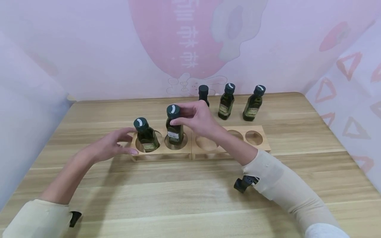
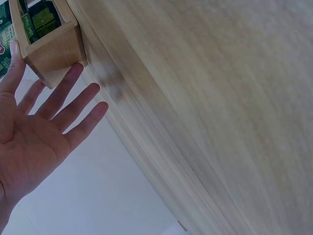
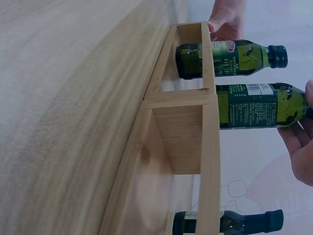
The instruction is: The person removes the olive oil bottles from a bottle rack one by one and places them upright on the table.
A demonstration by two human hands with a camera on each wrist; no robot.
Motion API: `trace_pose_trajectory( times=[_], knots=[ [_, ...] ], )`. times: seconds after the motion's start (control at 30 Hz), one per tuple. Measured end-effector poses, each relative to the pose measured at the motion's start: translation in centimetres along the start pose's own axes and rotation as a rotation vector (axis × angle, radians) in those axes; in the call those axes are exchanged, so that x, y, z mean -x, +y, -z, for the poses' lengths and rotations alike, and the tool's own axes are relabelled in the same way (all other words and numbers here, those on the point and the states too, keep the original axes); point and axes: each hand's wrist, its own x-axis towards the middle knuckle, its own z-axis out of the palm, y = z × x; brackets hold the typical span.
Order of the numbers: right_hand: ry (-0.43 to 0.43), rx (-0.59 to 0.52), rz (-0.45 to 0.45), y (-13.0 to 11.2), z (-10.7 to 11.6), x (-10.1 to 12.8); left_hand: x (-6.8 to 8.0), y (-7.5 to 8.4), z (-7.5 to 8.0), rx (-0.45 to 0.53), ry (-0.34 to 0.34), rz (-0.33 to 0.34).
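A wooden rack (image 1: 178, 150) with five round holes lies across the middle of the table (image 1: 190, 198), and everything else is placed from it. At the rack's left end the left hand (image 1: 114, 145) rests with straight, relaxed fingers (image 2: 73, 83) touching the end wall, holding nothing. In the rack's leftmost hole stands the first bottle (image 1: 146, 135), dark green glass with a dark cap and a green label whose writing is too small to read. In the second hole from the left stands the second bottle (image 1: 174, 127), its label showing a barcode and fine print that cannot be read; the right hand (image 1: 197, 119) reaches over the rack and its fingers (image 3: 293, 142) curl around this bottle's neck just under the cap. The three holes to the right of it are unfilled. Behind the rack's right half, well apart from it, three more bottles stand in a row on the table: the back left bottle (image 1: 203, 94), partly hidden by the right hand, the back middle bottle (image 1: 226, 102) and the back right bottle (image 1: 253, 104). On the wall behind the rack a large pink shape bears pale characters (image 1: 186, 39), upside down and unreadable.
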Motion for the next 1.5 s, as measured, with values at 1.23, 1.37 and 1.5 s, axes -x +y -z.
trace_pose_trajectory(
  times=[1.23, 1.37, 1.5],
  knots=[
    [0.108, 0.009, 0.063, -1.1, 1.5, -1.1, 0.0, 0.1, 0.0, -0.008, 0.0, -0.006],
    [0.11, 0.012, 0.063, -0.9, 1.5, -1.2, 0.1, 0.2, 0.0, -0.011, 0.003, -0.008],
    [0.115, 0.01, 0.059, -0.8, 1.5, -1.5, 0.1, 0.1, 0.0, -0.011, 0.004, -0.009]
  ],
)
